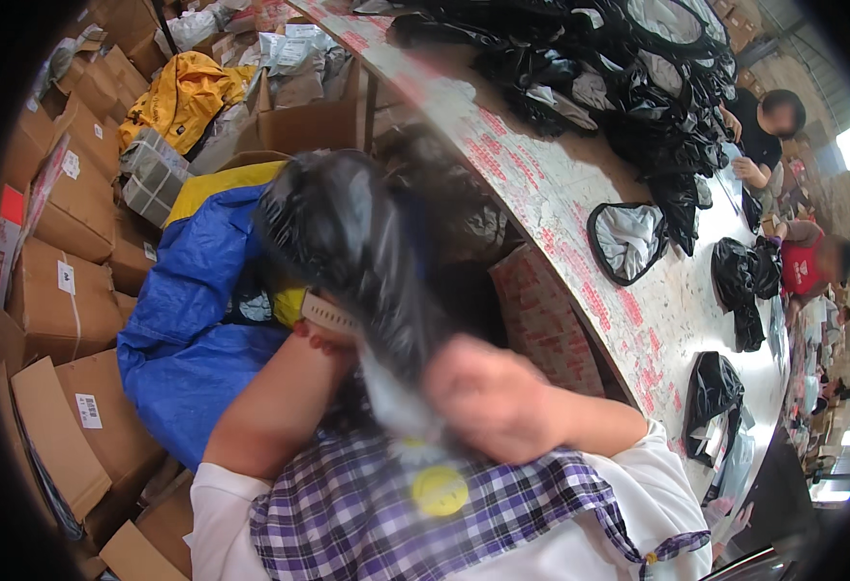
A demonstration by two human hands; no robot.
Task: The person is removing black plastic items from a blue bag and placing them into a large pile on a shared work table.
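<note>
A black plastic bag (352, 225), glossy and blurred, stretches in front of my chest. My right hand (487, 396) is closed at its lower end, with a pale, blurred piece (396, 396) hanging beside the fingers. Most of my left hand (334, 312) is hidden behind the bag; its wrist bears a light watch band (327, 312) and a red bead bracelet (316, 338). Whether the left fingers hold the bag does not show. Below and to the left lies a large blue and yellow woven sack (207, 269), its mouth open around dark plastic.
Cardboard boxes (69, 290) are stacked at the left, near a yellow bag (182, 94). A long worktable (541, 189) runs along the right, with heaped black bags (635, 109) on it. Two people (766, 138) (806, 261) stand at its far side.
</note>
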